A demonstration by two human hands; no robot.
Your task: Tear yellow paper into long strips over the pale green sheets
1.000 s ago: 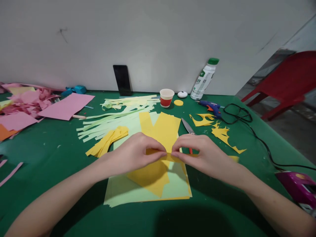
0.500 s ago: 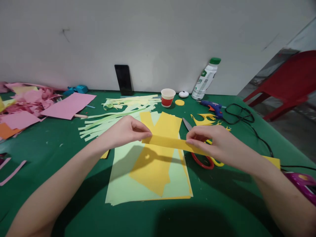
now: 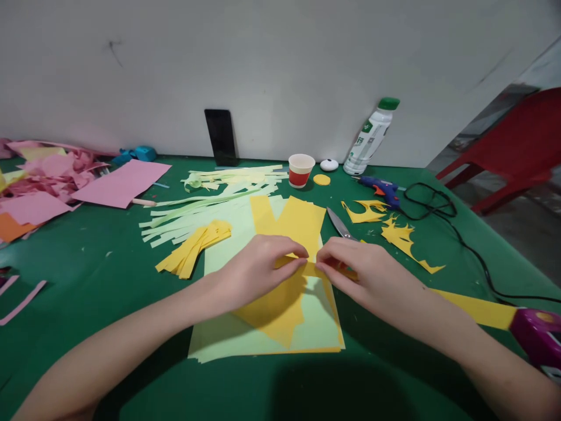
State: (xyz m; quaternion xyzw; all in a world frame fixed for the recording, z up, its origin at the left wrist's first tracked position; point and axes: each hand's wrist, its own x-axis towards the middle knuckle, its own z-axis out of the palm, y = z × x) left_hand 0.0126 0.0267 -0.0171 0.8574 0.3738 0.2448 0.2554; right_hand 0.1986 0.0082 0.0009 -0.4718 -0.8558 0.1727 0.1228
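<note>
Between my two hands runs a yellow paper strip [image 3: 311, 269], pinched close on both sides. My left hand [image 3: 272, 266] grips it with thumb and forefinger, and my right hand [image 3: 350, 263] pinches it just to the right. Much of the strip is hidden behind my fingers. Below lie yellow paper pieces [image 3: 280, 327] on a stack of pale green sheets [image 3: 219, 339]. Left of the stack's upper part rests a bundle of yellow strips [image 3: 193, 248]. Scissors [image 3: 339, 223] lie partly covered by my right hand.
Behind stand a paper cup [image 3: 300, 175], a leaning phone [image 3: 221, 137] and a bottle [image 3: 370, 137]. At right are a glue gun [image 3: 381, 188] with its cord, yellow scraps [image 3: 403, 240] and a purple object [image 3: 537, 336]. Pale green strips [image 3: 175, 225] and pink paper [image 3: 125, 184] lie left.
My left hand has moved right and down along the strip, and my right hand slightly left, so they nearly meet. The yellow bundle at left is now uncovered.
</note>
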